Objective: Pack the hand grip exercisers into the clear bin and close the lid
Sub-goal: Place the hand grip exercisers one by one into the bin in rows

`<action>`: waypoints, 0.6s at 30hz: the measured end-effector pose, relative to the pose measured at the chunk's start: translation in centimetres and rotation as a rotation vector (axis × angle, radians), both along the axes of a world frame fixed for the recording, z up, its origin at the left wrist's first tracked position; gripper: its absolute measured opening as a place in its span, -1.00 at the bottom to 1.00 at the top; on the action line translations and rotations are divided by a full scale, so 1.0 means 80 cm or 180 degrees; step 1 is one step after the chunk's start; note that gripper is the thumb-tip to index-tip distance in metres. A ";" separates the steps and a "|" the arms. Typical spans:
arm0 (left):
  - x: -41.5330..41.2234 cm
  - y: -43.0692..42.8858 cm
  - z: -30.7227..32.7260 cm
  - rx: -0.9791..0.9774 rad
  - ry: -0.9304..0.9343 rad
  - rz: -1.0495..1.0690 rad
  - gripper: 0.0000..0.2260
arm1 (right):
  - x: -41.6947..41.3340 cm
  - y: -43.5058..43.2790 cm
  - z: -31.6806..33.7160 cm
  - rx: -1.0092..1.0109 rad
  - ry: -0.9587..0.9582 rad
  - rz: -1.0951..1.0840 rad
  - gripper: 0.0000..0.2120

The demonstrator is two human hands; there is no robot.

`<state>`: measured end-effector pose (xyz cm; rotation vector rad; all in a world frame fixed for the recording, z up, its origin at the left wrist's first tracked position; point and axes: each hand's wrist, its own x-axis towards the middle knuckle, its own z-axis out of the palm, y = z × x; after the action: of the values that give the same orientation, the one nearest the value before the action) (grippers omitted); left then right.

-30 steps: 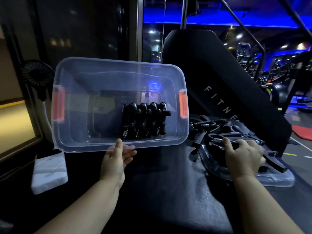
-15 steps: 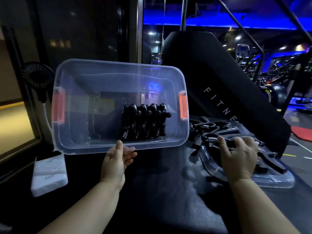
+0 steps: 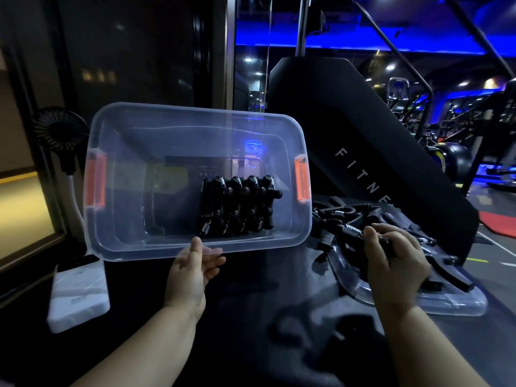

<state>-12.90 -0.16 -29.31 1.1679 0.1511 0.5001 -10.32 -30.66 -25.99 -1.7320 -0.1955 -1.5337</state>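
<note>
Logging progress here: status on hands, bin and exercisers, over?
Left hand holds tilted bin by near rim. Right hand grips one exerciser. Row of exercisers already inside. Lid off, loose exercisers piled on it; bin mouth clear.

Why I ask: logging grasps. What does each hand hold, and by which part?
Left hand grips the clear bin by its near rim; right hand grips a hand grip exerciser by one handle.
</note>
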 end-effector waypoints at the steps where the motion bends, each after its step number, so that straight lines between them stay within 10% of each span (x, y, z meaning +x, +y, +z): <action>1: 0.000 0.000 0.000 0.0006 -0.0002 -0.0007 -0.68 | -0.001 0.003 0.001 0.0142 -0.0064 0.0141 -0.72; 8: 0.000 0.001 0.000 -0.0016 -0.0027 -0.0026 -0.67 | -0.013 0.018 0.009 0.1332 0.0687 0.1303 -0.75; 18: 0.001 0.001 0.000 -0.0021 -0.0039 -0.0021 -0.68 | 0.003 0.020 0.000 0.1039 0.1791 0.0961 -0.45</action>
<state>-12.83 -0.06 -29.30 1.1583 0.1383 0.5004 -10.08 -29.02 -25.98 -1.7026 0.0768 -0.7726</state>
